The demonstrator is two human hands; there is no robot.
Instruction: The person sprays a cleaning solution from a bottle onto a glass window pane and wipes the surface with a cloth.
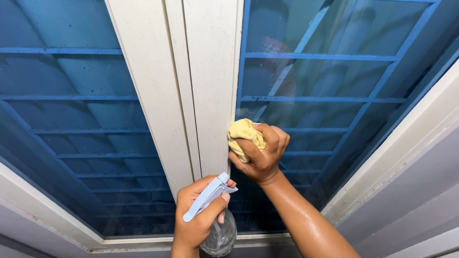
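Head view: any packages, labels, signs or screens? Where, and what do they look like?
No labels, signs or screens.
Spray bottle: bottom centre, in left hand; clear rounded body, pale grey trigger head, no label visible.
Cloth: not packaging; yellow, bunched in right hand against white window frame.

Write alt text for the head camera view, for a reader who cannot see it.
The right hand presses a yellow cloth against the white window frame, beside blue-tinted glass with bars behind. The left hand holds a clear spray bottle by its grey trigger.
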